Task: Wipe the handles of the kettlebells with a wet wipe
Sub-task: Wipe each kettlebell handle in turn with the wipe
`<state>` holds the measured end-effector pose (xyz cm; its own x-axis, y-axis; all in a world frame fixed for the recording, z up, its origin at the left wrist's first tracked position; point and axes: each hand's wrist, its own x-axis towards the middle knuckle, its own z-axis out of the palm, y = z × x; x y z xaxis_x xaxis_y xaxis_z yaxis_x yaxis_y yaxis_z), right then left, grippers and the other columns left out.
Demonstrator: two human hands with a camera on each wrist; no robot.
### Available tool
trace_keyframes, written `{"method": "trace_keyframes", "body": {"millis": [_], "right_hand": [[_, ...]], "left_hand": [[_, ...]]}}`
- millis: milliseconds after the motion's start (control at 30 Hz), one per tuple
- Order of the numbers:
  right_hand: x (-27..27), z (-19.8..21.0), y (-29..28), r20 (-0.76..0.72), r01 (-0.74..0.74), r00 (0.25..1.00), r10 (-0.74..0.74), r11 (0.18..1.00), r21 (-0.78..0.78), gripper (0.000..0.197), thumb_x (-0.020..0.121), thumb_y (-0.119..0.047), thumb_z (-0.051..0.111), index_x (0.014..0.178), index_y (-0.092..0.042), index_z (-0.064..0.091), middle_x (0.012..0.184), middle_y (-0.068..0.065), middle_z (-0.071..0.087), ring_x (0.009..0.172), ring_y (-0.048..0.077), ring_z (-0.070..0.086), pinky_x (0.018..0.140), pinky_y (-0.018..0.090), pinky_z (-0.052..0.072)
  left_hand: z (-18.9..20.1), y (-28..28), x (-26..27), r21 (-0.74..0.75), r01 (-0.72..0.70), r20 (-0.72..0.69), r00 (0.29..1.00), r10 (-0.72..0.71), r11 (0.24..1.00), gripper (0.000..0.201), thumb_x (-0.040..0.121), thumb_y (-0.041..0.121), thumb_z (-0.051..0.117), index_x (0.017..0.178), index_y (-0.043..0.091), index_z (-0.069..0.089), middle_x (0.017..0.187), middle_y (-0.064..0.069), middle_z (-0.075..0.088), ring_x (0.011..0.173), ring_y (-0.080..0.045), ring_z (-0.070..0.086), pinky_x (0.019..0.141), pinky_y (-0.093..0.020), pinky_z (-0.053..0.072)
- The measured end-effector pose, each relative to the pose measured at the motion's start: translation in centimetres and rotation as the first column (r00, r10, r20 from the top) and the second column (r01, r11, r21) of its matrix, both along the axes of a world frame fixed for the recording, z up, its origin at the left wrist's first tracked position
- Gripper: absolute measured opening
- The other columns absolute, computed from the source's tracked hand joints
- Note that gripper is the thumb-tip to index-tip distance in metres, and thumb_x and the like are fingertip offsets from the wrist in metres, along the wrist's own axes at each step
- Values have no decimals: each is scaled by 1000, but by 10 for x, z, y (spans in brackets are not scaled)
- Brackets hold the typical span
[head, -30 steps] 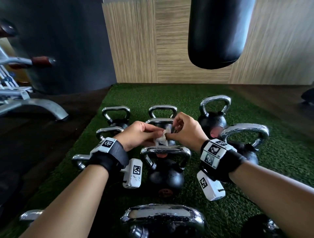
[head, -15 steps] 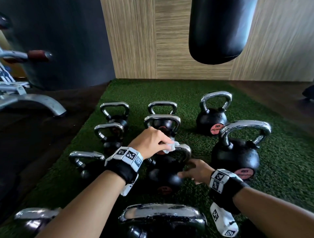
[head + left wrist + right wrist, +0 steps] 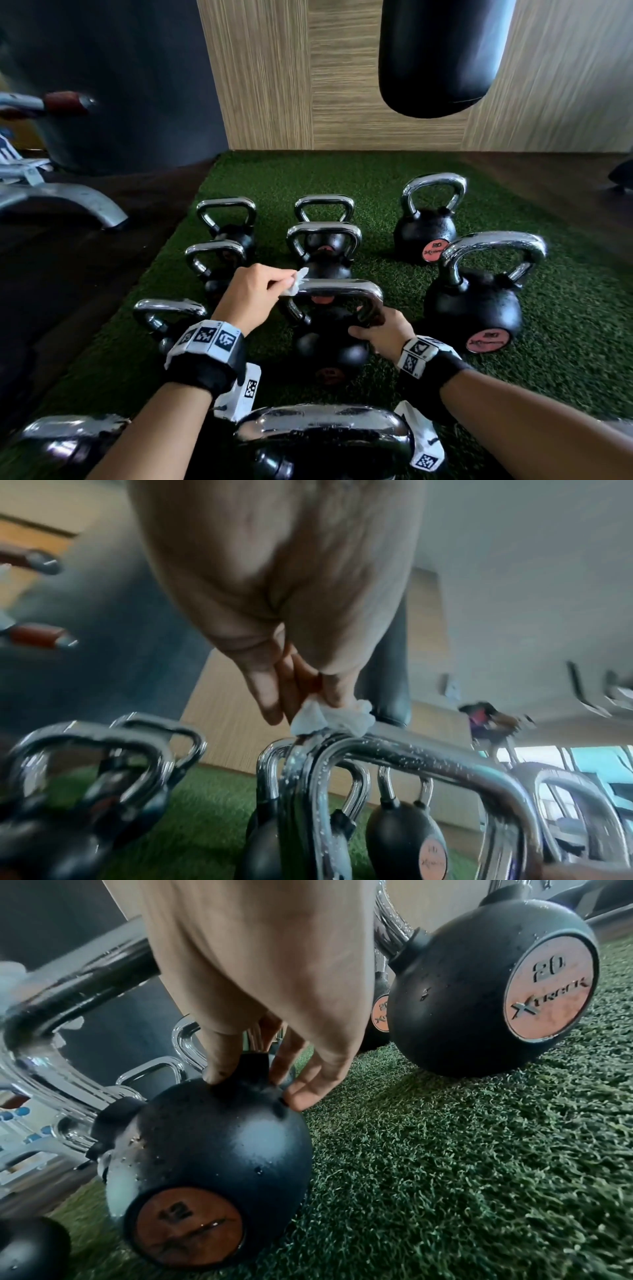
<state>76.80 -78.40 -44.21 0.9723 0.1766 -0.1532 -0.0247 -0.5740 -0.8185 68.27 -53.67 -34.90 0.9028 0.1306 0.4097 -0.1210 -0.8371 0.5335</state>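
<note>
1. Both hands work on the same kettlebell (image 3: 329,346) in the middle of the green turf mat (image 3: 565,342), though they are apart from each other, one at each end of its handle.
2. Left hand (image 3: 255,291) pinches a crumpled white wet wipe (image 3: 297,282) between thumb and fingertips and presses it onto the left end of the chrome handle (image 3: 339,286); the left wrist view shows the wipe (image 3: 330,721) bunched on top of the bar (image 3: 428,753), which carries small droplets.
3. Right hand (image 3: 380,330) is down at the right foot of that handle, where it joins the black ball. In the right wrist view its fingers (image 3: 308,1088) curl around the black stub at the handle's base, touching the top of the ball (image 3: 219,1150), whose orange disc appears to read 12, though it is blurred.
4. Just to the right stands a larger kettlebell (image 3: 474,308) with a pink-orange disc; the right wrist view shows "20" on it (image 3: 548,988).
5. More chrome-handled kettlebells stand on the mat behind, to the left and close under the camera.
6. A black punching bag (image 3: 442,54) hangs above the far side of the mat, in front of a wood-panelled wall (image 3: 342,85).
</note>
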Motion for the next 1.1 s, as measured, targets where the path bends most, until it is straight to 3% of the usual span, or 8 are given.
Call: {"method": "trace_keyframes", "body": {"millis": [200,300,533,667,767,867,1000,1100], "right_hand": [[2,6,-1,-17,2,1000,-3,999,-32,32,64,-40,91,85,-35,68,77,-12,67,84,15,67,72,24,46],[2,6,-1,-20,6,1000,-7,999,-43,40,64,-39,91,99,-28,74,88,-4,72,88,17,68,76,26,50],[3,7,-2,-2,-23,1000,23,998,-61,49,64,-40,92,109,-27,75,99,0,76,97,19,70,89,33,56],[4,10,-1,15,-60,998,61,997,-47,58,65,-34,92,119,-30,71,101,0,76,99,20,71,94,37,55],[6,12,-1,-5,-65,998,65,998,21,51,62,-23,94,109,-25,75,99,0,77,98,19,72,97,39,54],[4,11,-1,-13,-66,998,67,997,48,45,64,-18,94,104,-24,76,99,0,78,97,18,72,98,40,55],[5,22,-3,-25,-124,992,122,990,-64,45,62,-12,93,103,-22,77,93,2,78,90,20,73,88,38,59],[4,28,-9,-13,-109,994,109,965,-238,30,63,-3,86,85,-19,75,76,-1,74,76,14,71,64,19,57]], "left_hand": [[-14,11,-4,-49,-40,-1,999,39,998,24,99,16,66,119,23,77,110,6,78,96,10,66,76,7,39],[-27,25,-5,-234,-77,-98,994,55,969,24,99,14,66,121,19,76,119,4,75,113,-7,69,96,-15,50],[-58,36,-4,-430,-20,-95,995,-23,903,25,98,10,68,114,26,78,107,22,74,106,5,67,97,-21,52],[-86,22,-5,-539,-133,-216,976,16,832,22,95,10,72,92,28,83,87,11,80,87,-2,64,83,-30,52],[-100,12,-6,-435,-163,-270,962,44,886,13,93,14,74,97,22,85,90,2,81,71,5,57,71,-19,45],[-92,17,-3,-359,-102,-338,941,-28,928,14,94,25,73,85,22,84,66,10,69,63,2,53,65,-23,41],[-84,21,-2,-320,-102,-375,927,-27,942,42,90,49,74,65,15,74,45,13,47,43,1,39,49,-18,29],[-83,16,4,-270,-118,-348,937,18,956,48,90,47,74,63,8,71,40,11,41,39,-2,38,45,-18,29]]}}
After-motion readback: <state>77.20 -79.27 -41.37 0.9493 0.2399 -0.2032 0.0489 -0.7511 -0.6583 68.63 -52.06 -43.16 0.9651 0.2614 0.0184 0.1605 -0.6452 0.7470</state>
